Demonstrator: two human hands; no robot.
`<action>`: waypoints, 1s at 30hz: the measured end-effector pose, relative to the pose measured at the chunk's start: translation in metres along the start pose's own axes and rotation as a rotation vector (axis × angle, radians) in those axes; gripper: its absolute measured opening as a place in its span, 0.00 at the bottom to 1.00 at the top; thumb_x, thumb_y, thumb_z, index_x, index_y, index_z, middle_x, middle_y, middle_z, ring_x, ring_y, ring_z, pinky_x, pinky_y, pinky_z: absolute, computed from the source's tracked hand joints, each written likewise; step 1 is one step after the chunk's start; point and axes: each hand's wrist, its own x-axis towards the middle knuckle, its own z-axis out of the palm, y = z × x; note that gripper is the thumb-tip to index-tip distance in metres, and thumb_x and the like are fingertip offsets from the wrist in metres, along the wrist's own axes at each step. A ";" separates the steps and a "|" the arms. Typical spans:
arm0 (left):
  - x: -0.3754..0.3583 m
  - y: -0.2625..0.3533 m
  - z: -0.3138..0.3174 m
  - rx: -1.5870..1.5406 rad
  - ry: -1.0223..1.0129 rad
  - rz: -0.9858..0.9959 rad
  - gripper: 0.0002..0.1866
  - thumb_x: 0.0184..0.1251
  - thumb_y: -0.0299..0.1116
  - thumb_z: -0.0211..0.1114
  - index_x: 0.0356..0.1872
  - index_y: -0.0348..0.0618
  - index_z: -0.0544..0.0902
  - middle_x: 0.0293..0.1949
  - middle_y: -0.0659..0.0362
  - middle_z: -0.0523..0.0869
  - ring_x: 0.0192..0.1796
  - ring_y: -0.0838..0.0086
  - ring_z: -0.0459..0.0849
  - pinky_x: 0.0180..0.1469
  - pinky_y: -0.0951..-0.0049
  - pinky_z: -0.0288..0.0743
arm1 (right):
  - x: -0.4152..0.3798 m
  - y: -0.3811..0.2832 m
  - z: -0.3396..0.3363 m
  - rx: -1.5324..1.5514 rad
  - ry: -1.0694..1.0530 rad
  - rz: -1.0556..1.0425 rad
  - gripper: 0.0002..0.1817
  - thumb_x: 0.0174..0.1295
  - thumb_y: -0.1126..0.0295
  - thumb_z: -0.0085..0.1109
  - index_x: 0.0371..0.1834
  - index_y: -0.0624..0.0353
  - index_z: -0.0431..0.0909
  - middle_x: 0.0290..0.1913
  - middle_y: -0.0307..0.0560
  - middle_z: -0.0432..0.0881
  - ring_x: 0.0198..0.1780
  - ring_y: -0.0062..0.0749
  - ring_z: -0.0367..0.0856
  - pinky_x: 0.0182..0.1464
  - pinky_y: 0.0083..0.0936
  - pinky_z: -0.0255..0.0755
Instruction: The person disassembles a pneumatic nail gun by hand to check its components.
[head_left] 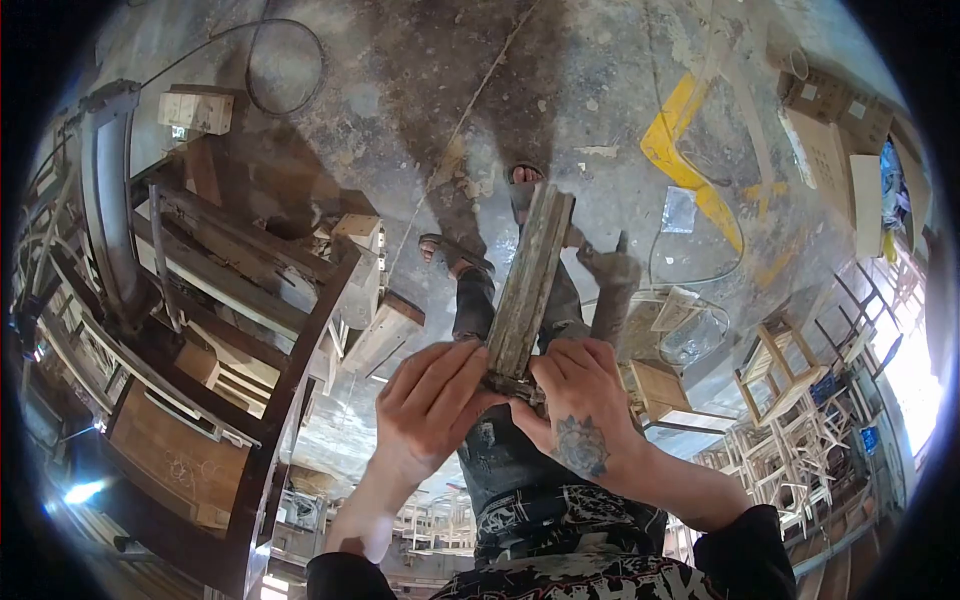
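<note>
Between both hands, in front of my legs, is a long grey-brown grooved bar [530, 285] with a worn, rough surface. It points away from me, tilted a little to the right. My left hand [428, 400] grips the near end from the left, fingers closed along its edge. From the other side, my right hand [580, 395], tattooed on the back, closes on the same end. Both thumbs reach in under that near end, where a darker, uneven edge shows. What the bar is made of I cannot tell.
A dark wooden frame [300, 350] stands close on my left, with a metal post [108, 200] behind it. Wooden chairs [780, 370] crowd the right side. Cardboard boxes [838, 108] sit far right. A yellow strip [690, 165] and a looping cable [320, 60] lie on the concrete floor [400, 130].
</note>
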 end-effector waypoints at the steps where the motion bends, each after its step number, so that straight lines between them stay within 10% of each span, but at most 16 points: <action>1: -0.005 0.003 0.003 0.010 0.038 -0.019 0.26 0.47 0.37 0.86 0.47 0.36 0.89 0.44 0.51 0.92 0.47 0.58 0.91 0.48 0.63 0.87 | -0.001 -0.001 -0.004 -0.045 -0.010 -0.023 0.19 0.49 0.64 0.78 0.37 0.61 0.78 0.39 0.51 0.84 0.51 0.46 0.83 0.64 0.44 0.69; 8: -0.041 0.012 0.021 -0.160 0.144 -0.128 0.28 0.46 0.45 0.86 0.43 0.38 0.86 0.40 0.54 0.91 0.41 0.60 0.91 0.42 0.63 0.86 | -0.007 -0.003 -0.023 -0.177 -0.093 -0.154 0.23 0.46 0.62 0.79 0.41 0.61 0.79 0.43 0.51 0.86 0.58 0.45 0.82 0.68 0.45 0.67; 16: -0.089 0.034 0.032 -0.422 0.352 -0.331 0.14 0.58 0.24 0.81 0.45 0.33 0.89 0.39 0.49 0.91 0.37 0.63 0.89 0.38 0.69 0.81 | -0.014 0.006 -0.009 0.020 -0.318 -0.200 0.19 0.54 0.59 0.77 0.36 0.63 0.82 0.37 0.52 0.86 0.51 0.49 0.85 0.63 0.43 0.71; 30: -0.402 0.082 0.205 -0.708 0.864 -0.412 0.12 0.57 0.28 0.80 0.42 0.36 0.94 0.34 0.55 0.92 0.34 0.65 0.86 0.39 0.67 0.77 | -0.168 -0.019 0.152 -0.154 -1.224 -0.112 0.27 0.68 0.47 0.67 0.41 0.66 0.86 0.28 0.62 0.84 0.35 0.57 0.87 0.44 0.46 0.77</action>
